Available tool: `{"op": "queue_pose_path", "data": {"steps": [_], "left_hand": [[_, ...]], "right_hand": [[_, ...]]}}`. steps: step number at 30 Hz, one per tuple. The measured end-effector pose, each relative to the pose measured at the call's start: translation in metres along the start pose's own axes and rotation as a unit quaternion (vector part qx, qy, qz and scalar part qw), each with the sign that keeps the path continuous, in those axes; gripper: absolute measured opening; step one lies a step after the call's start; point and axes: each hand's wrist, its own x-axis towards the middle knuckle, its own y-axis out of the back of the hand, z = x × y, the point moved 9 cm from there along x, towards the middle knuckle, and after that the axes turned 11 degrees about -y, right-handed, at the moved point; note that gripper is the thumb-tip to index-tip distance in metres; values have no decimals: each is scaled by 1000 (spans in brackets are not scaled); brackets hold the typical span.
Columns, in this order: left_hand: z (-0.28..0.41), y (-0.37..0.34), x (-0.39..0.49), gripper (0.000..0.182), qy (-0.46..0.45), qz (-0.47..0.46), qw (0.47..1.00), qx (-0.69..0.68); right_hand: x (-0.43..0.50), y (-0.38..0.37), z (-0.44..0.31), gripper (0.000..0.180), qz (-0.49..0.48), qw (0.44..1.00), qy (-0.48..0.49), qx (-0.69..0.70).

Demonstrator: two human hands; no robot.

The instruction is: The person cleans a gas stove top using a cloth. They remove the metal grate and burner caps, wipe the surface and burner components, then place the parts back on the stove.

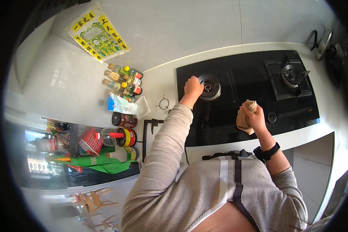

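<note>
My left hand [193, 88], with its fingers curled, is at the left edge of the round burner [210, 88] on the black glass gas hob [220, 121]. Whether its fingertips grip a part of the burner is hidden. My right hand [255, 116] grips a bunched tan cloth [244, 120] over the hob's front half, left of the round control knob [272, 117]. The right-hand burner [291, 76] has its square black pan support [274, 87] around it. A second pan support [145, 136] lies on the counter to the left, partly behind my left arm.
A thin wire ring [163, 103] lies on the white counter [165, 78] left of the hob. Sauce bottles [130, 76], a jar with a dark lid [124, 120] and a red plastic basket [92, 142] stand further left. Dark cookware [332, 66] is at the far right.
</note>
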Motion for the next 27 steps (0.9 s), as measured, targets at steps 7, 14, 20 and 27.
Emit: {"op": "queue_pose_path", "data": {"steps": [7, 14, 20, 27], "left_hand": [[11, 13, 3, 22, -25, 54, 965, -254], [60, 60, -27, 18, -162, 155, 923, -312], [103, 106, -76, 21, -238, 268, 914, -187], [175, 65, -144, 20, -334, 139, 902, -237]], "right_hand": [[1, -1, 5, 14, 4, 1000, -2, -22], [4, 12, -6, 21, 3, 989, -25, 144], [1, 14, -63, 57, -46, 964, 70, 253], [-24, -38, -93, 41, -37, 961, 244, -122]]}}
